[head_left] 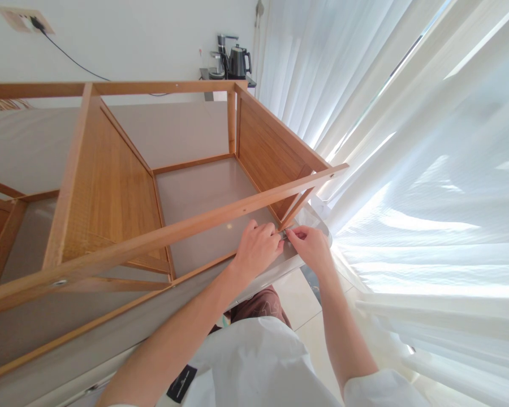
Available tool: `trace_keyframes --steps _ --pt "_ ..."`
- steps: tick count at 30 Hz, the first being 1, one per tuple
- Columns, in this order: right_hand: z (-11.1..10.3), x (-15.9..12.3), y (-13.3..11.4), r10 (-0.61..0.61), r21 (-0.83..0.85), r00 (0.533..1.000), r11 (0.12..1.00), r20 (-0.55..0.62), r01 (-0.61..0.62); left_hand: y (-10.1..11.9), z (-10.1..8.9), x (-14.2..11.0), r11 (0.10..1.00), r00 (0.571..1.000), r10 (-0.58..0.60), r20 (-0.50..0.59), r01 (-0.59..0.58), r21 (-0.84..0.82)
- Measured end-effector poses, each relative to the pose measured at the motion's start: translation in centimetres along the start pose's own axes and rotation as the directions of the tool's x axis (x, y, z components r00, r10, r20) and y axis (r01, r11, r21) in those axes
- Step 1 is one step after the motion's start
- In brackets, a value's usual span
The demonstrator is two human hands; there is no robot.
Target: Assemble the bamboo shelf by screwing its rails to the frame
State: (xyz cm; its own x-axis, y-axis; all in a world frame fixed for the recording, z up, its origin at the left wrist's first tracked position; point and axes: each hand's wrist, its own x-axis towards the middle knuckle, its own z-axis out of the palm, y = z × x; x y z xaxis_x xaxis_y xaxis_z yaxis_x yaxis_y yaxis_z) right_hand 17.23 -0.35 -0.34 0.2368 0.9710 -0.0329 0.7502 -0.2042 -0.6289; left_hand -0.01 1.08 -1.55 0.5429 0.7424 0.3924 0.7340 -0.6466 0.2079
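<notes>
Where lowest, wooden frame [212, 219] beside fingers [300, 232].

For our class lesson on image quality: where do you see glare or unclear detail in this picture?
Head view: sheer curtains washed out in places by bright light; head view: a bright spot on the grey surface, seen through the wooden frame; head view: small item between left hand and right hand, too small to identify.

left hand [258, 244], right hand [311, 244]: 2 | wooden frame [237, 212]: 1 | kettle [238, 61]: 1 | black plug [37, 24]: 1
</notes>
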Motion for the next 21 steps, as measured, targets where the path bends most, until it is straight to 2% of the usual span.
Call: trace_keyframes --steps 9,13,16,21 --pt "0.5 -1.1 0.2 -0.069 -0.001 0.997 0.998 -0.038 0.069 0.2 0.4 0.0 1.0 1.0 -0.012 0.012 0.011 0.018" --pt "1.0 -2.6 0.6 -0.197 -0.02 0.977 0.98 -0.087 0.196 0.4 0.3 -0.1 1.0 1.0 -0.008 0.029 0.008 0.012" --pt "1.5 -3.4 0.8 -0.285 -0.021 0.956 0.958 -0.067 0.285 0.4 0.1 -0.1 1.0 0.999 -0.005 0.047 0.005 0.002" --pt "2.0 -3.1 1.1 -0.368 -0.038 0.926 0.93 -0.085 0.367 0.1 -0.5 0.1 0.999 0.998 -0.031 0.059 0.033 -0.031"
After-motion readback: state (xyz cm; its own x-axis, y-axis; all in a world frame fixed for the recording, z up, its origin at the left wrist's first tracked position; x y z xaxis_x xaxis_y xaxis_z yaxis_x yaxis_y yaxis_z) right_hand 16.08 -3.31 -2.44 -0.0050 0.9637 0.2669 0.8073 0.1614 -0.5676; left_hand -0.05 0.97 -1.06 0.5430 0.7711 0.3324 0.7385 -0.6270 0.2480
